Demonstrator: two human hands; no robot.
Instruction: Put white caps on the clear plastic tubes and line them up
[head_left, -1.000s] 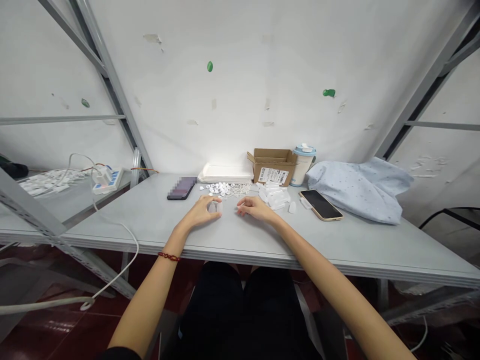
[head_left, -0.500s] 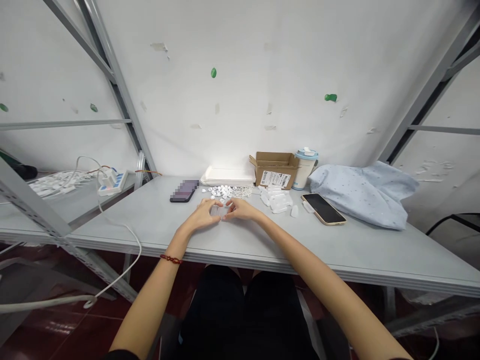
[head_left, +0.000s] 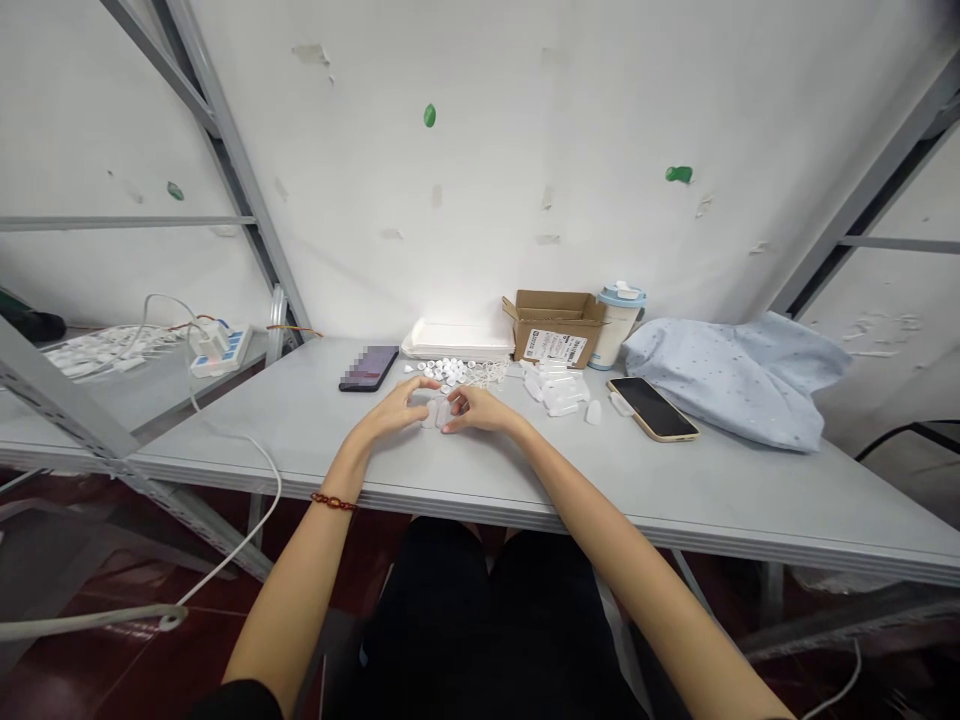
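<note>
My left hand (head_left: 396, 410) and my right hand (head_left: 475, 409) meet over the grey table (head_left: 300, 430), fingers pinched together on a small white plastic piece (head_left: 436, 411) between them. A red bead bracelet (head_left: 334, 501) circles my left wrist. Just behind my hands lies a scatter of small white caps (head_left: 448, 371) with thin white cords. To the right of my right hand sits a pile of small clear-white plastic cases (head_left: 559, 390), and one loose white piece (head_left: 594, 411) lies beside it.
A dark phone (head_left: 368, 367) lies at the back left, a phone with a tan case (head_left: 652, 407) at the right. White foam tray (head_left: 459, 341), open cardboard box (head_left: 555, 327), lidded cup (head_left: 619, 323) and a pale blue cloth (head_left: 739, 375) line the wall. A power strip (head_left: 218, 347) with cables sits left.
My right hand moved left to join my left hand at the white piece. Both hands now hold it together; the view shifted slightly.
</note>
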